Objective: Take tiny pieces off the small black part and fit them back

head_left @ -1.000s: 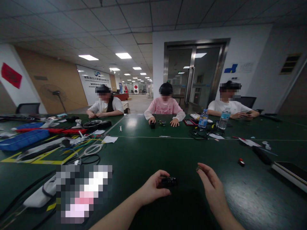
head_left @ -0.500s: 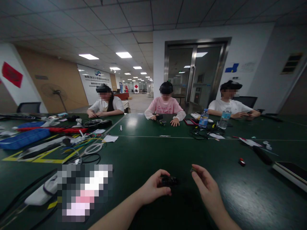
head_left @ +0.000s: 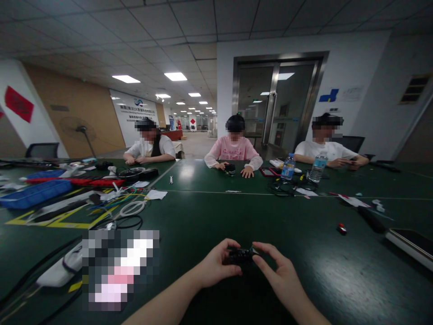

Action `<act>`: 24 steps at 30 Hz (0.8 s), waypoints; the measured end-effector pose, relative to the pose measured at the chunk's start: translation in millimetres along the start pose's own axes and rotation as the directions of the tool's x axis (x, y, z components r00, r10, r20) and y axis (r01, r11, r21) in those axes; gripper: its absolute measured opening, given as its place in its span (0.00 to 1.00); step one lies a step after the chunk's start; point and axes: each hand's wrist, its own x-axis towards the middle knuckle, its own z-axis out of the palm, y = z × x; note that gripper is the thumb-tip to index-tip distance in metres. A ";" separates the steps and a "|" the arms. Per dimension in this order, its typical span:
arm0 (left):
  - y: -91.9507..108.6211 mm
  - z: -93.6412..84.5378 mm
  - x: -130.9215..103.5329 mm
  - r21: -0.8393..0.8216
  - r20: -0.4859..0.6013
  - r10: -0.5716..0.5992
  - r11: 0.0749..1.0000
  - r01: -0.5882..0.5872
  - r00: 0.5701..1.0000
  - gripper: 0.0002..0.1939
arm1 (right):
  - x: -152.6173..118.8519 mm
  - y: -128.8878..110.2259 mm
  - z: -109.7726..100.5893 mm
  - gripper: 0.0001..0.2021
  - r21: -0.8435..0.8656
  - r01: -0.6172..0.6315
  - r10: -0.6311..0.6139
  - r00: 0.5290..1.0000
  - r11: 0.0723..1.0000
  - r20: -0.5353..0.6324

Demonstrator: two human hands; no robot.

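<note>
My left hand (head_left: 216,267) is closed round the left end of a small black object (head_left: 241,256), roughly cylindrical and lying sideways just above the table; its exact kind is too dark to tell. With thumb and fingertips, my right hand (head_left: 280,270) pinches a small greenish-grey piece (head_left: 253,250) against the right end of that black object. Fingers cover most of the piece, so I cannot tell whether it is attached.
Cables, a white power strip (head_left: 57,273) and a blue tray (head_left: 37,193) lie on the left. A small red-and-black item (head_left: 341,229) and a white-edged device (head_left: 411,248) are on the right. Across the green table (head_left: 203,216) sit three people, with water bottles (head_left: 288,167) near them.
My right hand has moved left with the small piece, from a gap away up to the black object's right end. My left hand has barely moved.
</note>
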 end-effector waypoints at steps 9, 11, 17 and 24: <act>-6.1 -0.2 3.3 -0.050 0.022 0.052 0.997 -0.051 0.998 0.24 | 0.4 1.2 8.7 0.11 -0.012 0.071 -0.069 0.987 0.997 0.147; -6.4 -0.1 3.1 -0.040 0.022 0.049 0.998 -0.048 0.999 0.24 | 0.3 1.0 9.7 0.11 -0.045 0.076 -0.067 0.980 0.996 0.187; -7.1 -0.2 3.3 -0.010 0.025 0.039 0.999 -0.039 0.999 0.23 | -0.3 1.3 10.6 0.12 -0.129 0.051 -0.015 0.965 0.990 0.262; -4.2 0.8 2.3 -0.010 0.009 0.033 0.999 -0.032 0.999 0.23 | -1.7 0.0 9.9 0.15 -0.049 0.090 -0.073 0.959 0.995 0.276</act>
